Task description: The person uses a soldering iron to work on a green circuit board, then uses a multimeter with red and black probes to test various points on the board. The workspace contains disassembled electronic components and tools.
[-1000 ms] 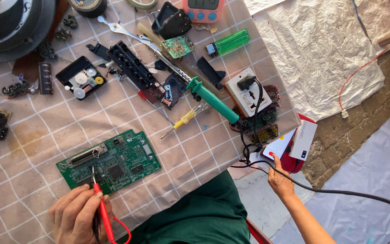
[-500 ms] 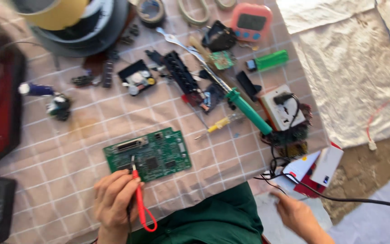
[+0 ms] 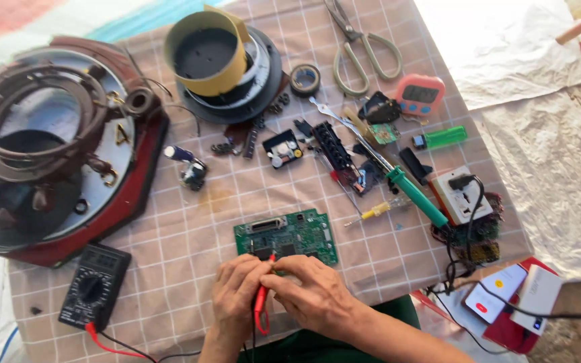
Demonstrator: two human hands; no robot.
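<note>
**Probe tip on a crowded board: slips and shorts are the main hazard**

Both hands meet at the near edge of the table, over the lower rim of the green circuit board (image 3: 286, 236). The left hand (image 3: 237, 296) grasps the red probe (image 3: 261, 306) like a pen, its tip pressed onto the board near the middle of that rim. The right hand (image 3: 314, 296) lies just beside it with fingers curled at the board's edge; whether they pinch a second probe or only steady the board I cannot tell, since the fingers hide it.

As I judge it, the likeliest fault is the thin metal tip skating off a small solder point and bridging two neighbouring pins, because the board is flat, glossy and densely packed. The board rests loose on a soft checked cloth (image 3: 189, 228), so it could slide or tilt under pressure. The red lead runs to the black multimeter (image 3: 94, 286) at the near left corner; a snag could drag the tip sideways.

The multimeter is matt plastic with a round dial. Beyond the board, a green-handled soldering iron (image 3: 411, 190) lies aslant, smooth rubbery grip and bright steel shaft, close to a white socket block (image 3: 462, 195). Steel scissors (image 3: 361, 47) rest at the far edge
</note>
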